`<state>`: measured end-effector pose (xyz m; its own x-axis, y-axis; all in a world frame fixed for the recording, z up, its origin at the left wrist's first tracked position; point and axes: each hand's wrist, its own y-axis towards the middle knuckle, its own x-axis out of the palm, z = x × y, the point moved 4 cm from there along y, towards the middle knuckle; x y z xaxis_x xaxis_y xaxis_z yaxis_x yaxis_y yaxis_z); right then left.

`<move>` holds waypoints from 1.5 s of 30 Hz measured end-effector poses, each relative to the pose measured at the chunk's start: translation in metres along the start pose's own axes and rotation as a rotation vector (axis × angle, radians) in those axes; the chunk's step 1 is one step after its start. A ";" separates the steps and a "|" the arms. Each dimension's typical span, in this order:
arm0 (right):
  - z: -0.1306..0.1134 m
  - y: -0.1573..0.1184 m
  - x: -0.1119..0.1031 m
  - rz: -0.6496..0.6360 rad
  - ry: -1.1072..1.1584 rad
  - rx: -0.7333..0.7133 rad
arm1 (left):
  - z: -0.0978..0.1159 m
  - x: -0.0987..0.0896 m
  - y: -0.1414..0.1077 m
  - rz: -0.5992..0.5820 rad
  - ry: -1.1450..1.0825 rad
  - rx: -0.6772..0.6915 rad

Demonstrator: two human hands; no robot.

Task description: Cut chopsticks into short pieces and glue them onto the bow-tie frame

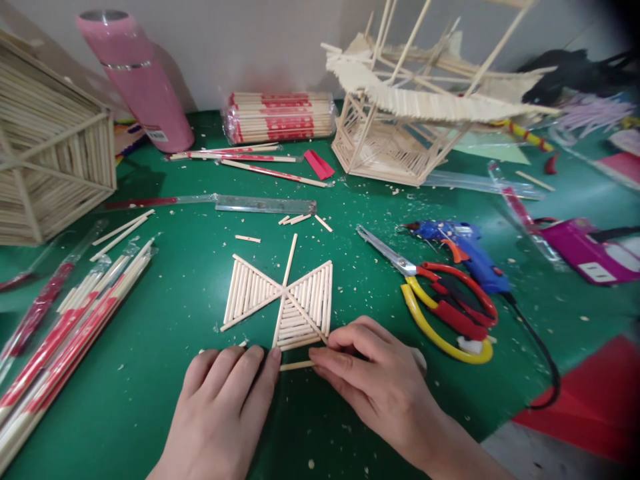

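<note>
Left hand (220, 393): fingertips down beside the stick frame (285, 291), grasping nothing visible; a nudge could skew it.
Stick frame: flat on the table (175, 293), between and just beyond both hands; pressure could crack its joints.
Loose stick (296, 366): just below the frame; a slip could leave it crooked.
Right hand (375, 373): pinching the loose stick's right end.
Glue gun (473, 257): beside the scissors (420, 291); if hot, its nozzle could burn a reaching hand.

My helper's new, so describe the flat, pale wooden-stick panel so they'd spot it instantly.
On the green tabletop, look just beyond the bare left hand and bare right hand. Unlike the tall wooden frame behind, this six-spoked pale-stick panel lies flat, three wedges filled.
</note>
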<state>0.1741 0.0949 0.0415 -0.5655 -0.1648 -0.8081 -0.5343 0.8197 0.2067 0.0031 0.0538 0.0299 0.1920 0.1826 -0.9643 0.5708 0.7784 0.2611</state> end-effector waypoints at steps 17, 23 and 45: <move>-0.001 -0.001 -0.001 0.023 0.017 0.003 | -0.004 0.000 -0.002 0.069 -0.155 -0.081; 0.000 -0.001 -0.001 0.027 0.015 0.004 | -0.003 0.001 0.000 0.023 -0.116 -0.052; -0.001 -0.001 -0.002 0.059 0.015 -0.020 | 0.000 -0.001 0.007 0.074 -0.136 -0.072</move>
<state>0.1748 0.0939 0.0436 -0.6054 -0.1252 -0.7860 -0.5121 0.8173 0.2643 0.0065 0.0590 0.0324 0.3403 0.1617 -0.9263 0.4931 0.8081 0.3222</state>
